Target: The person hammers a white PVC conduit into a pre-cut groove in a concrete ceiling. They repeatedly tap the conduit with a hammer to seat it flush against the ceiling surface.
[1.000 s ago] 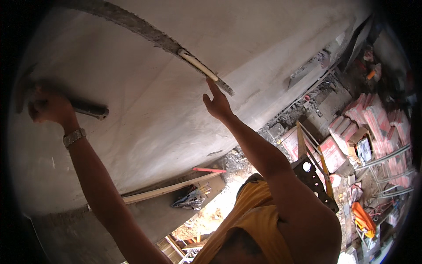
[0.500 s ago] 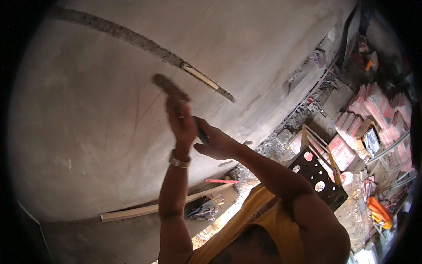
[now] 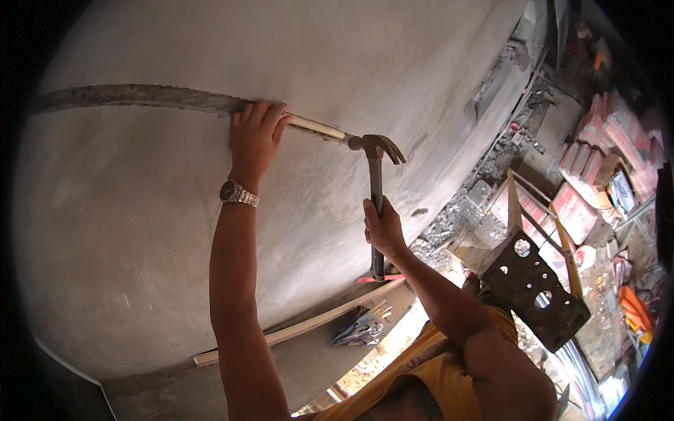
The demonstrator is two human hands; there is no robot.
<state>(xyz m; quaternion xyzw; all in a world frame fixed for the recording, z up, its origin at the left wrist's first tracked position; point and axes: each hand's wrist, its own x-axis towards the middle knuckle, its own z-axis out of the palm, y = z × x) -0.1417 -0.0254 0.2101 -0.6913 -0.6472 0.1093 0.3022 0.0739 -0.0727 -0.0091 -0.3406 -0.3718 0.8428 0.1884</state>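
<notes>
My right hand (image 3: 384, 228) is wrapped round the dark handle of a claw hammer (image 3: 375, 175), which stands nearly upright in the picture. Its head lies at the right end of a cream strip (image 3: 316, 126) set in a long groove (image 3: 147, 96) in the grey plastered wall (image 3: 140, 210). The hammer's claw points right, and its striking end meets the strip's end; whether they touch I cannot tell. My left hand (image 3: 255, 144), with a metal watch on the wrist, rests its outstretched fingers over the groove by the strip's left end. The hand partly hides that end.
Below, a long pale trim strip (image 3: 302, 326) lies on a ledge beside a crumpled plastic bag (image 3: 361, 326) and a red bar (image 3: 379, 279). At right stand a dark perforated platform (image 3: 533, 291), stacked reddish packs (image 3: 604, 147) and an orange cloth (image 3: 634, 312). Rubble (image 3: 484, 168) lines the wall's foot.
My left hand has left the hammer and moved up and left onto the groove. My right hand has carried the hammer rightward, bringing its head to the strip's right end. The view has shifted.
</notes>
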